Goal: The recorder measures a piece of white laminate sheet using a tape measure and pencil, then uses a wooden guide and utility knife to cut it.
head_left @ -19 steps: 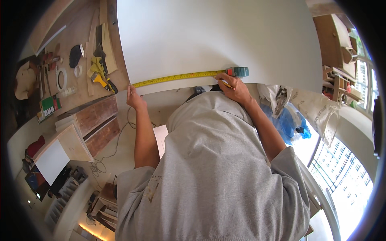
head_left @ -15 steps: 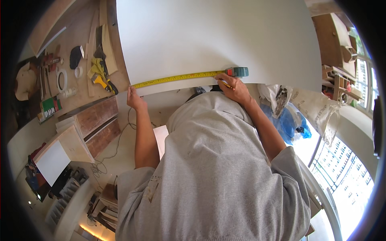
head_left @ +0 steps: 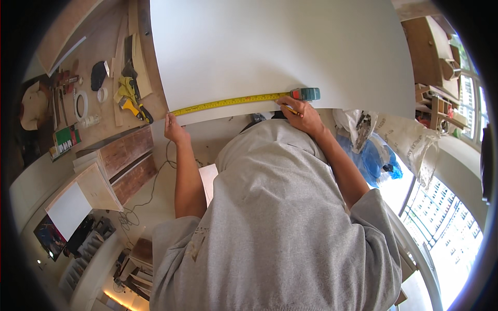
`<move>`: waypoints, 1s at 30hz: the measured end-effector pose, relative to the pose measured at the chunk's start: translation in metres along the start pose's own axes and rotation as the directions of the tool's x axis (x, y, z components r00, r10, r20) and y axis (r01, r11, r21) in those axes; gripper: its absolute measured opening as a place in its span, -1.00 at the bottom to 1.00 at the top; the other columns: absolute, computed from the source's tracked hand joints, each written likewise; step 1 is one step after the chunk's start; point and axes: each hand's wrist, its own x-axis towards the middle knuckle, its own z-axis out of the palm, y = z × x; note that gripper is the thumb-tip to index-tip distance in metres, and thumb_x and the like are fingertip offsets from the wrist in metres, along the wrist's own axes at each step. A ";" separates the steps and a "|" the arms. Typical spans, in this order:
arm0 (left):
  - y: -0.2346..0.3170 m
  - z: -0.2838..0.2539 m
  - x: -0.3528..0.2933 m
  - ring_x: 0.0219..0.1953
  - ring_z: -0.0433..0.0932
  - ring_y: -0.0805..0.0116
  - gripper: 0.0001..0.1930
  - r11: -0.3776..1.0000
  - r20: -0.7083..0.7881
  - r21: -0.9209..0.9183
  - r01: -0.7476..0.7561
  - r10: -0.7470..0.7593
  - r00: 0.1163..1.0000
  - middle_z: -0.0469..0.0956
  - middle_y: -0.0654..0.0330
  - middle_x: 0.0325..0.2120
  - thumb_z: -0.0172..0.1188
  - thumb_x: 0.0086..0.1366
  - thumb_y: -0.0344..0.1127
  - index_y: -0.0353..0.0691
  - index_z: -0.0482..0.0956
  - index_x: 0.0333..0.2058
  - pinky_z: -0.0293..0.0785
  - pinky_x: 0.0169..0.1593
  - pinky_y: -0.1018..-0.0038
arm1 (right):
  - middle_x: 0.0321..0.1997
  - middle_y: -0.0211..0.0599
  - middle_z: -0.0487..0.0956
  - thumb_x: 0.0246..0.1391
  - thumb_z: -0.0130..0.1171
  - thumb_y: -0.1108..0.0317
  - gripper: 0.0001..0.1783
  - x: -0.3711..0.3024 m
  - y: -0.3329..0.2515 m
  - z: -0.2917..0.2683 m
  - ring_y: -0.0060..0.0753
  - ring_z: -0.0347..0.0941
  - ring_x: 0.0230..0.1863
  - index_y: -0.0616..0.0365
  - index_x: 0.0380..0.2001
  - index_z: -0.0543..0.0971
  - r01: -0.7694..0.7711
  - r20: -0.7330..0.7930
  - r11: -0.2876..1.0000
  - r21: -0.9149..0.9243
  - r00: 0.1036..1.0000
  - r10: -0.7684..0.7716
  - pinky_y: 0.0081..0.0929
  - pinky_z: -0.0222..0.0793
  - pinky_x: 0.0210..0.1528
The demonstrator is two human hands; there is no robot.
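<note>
I see the left hand [head_left: 177, 132] pinching the end of the tape measure [head_left: 233, 101] by the eight o'clock corner of the white board [head_left: 280, 46], likely to stop it slipping. It runs toward three o'clock along the board's near edge, and the right hand [head_left: 305, 118] grips a pencil [head_left: 292, 110] at the green case's [head_left: 310, 94] six o'clock side, maybe to keep it steady.

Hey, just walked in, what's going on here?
A person has a yellow tape measure stretched along a white board, close to its near edge. Their left hand holds the tape's end at the board's near left corner. Their right hand holds what looks like a pencil, its fingers beside the tape's green case.
</note>
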 end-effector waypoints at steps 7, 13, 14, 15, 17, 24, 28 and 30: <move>0.000 0.000 0.001 0.00 0.70 0.22 -0.55 1.000 -0.003 0.011 -0.002 0.002 1.000 0.69 0.10 0.09 0.33 0.49 -0.23 -0.27 0.62 0.26 0.69 -0.06 0.27 | -0.06 -0.10 0.76 0.34 0.24 0.27 -0.75 -0.001 0.001 0.000 0.09 0.70 -0.05 -0.03 0.05 0.65 0.016 -0.025 1.000 -0.005 1.000 -0.016 -0.13 0.61 0.04; 0.000 0.002 -0.003 -0.01 0.70 0.24 -0.56 1.000 -0.012 0.000 -0.002 0.002 1.000 0.70 0.11 0.08 0.33 0.49 -0.23 -0.29 0.63 0.25 0.69 -0.07 0.28 | -0.10 -0.10 0.76 0.32 0.24 0.27 -0.75 -0.001 -0.002 0.002 0.07 0.71 -0.09 -0.01 0.03 0.65 -0.003 -0.042 1.000 -0.015 0.999 0.002 -0.12 0.62 0.00; 0.001 0.003 -0.003 0.00 0.70 0.24 -0.55 1.000 -0.013 0.008 -0.001 0.001 1.000 0.70 0.10 0.08 0.33 0.49 -0.24 -0.30 0.62 0.26 0.69 -0.05 0.27 | -0.13 -0.10 0.76 0.30 0.23 0.28 -0.75 -0.002 -0.002 0.002 0.06 0.71 -0.11 -0.01 0.01 0.66 -0.001 -0.058 1.000 -0.014 0.998 0.000 -0.10 0.62 -0.01; 0.000 0.003 -0.002 0.00 0.69 0.24 -0.55 1.000 -0.014 0.014 -0.001 0.001 1.000 0.69 0.10 0.09 0.33 0.49 -0.24 -0.31 0.62 0.26 0.69 -0.04 0.26 | -0.13 -0.10 0.76 0.30 0.23 0.28 -0.75 -0.002 -0.002 0.002 0.06 0.71 -0.11 -0.01 0.01 0.66 -0.001 -0.058 1.000 -0.014 0.998 0.000 -0.10 0.62 -0.01; 0.000 0.002 -0.001 0.00 0.70 0.24 -0.55 1.000 -0.011 0.002 -0.006 0.006 1.000 0.69 0.10 0.09 0.32 0.49 -0.24 -0.32 0.61 0.26 0.69 -0.04 0.27 | -0.07 -0.12 0.77 0.31 0.25 0.28 -0.75 -0.002 -0.003 0.001 0.03 0.72 -0.11 0.00 0.01 0.70 0.121 0.036 0.993 0.001 0.992 -0.121 -0.16 0.62 0.01; 0.003 0.003 -0.002 -0.01 0.70 0.23 -0.56 0.999 0.030 -0.051 -0.009 0.011 0.999 0.69 0.10 0.08 0.31 0.49 -0.27 -0.34 0.62 0.25 0.72 -0.08 0.29 | 0.02 -0.12 0.78 0.36 0.24 0.41 -0.71 -0.014 -0.044 -0.031 -0.25 0.74 -0.06 0.19 0.10 0.70 0.007 0.100 0.943 0.334 0.994 -0.043 -0.28 0.59 0.15; 0.007 0.007 -0.007 0.01 0.69 0.22 -0.57 1.000 0.016 -0.019 -0.002 0.002 1.000 0.69 0.11 0.07 0.30 0.49 -0.27 -0.34 0.62 0.24 0.72 -0.09 0.24 | 0.02 -0.09 0.75 0.24 0.42 0.32 -0.70 0.005 -0.043 -0.061 -0.08 0.69 0.10 0.20 -0.01 0.68 0.283 -0.280 0.895 -0.345 0.879 -0.386 -0.17 0.53 0.19; 0.010 0.015 -0.014 0.03 0.69 0.23 -0.58 1.000 0.006 -0.014 0.012 -0.012 1.000 0.70 0.11 0.05 0.30 0.49 -0.28 -0.38 0.63 0.22 0.70 -0.02 0.27 | -0.01 -0.20 0.69 0.11 0.51 0.25 -0.53 0.006 -0.022 -0.069 -0.13 0.63 0.13 0.09 0.05 0.60 0.254 -0.253 0.835 -0.487 0.874 -0.414 -0.15 0.48 0.19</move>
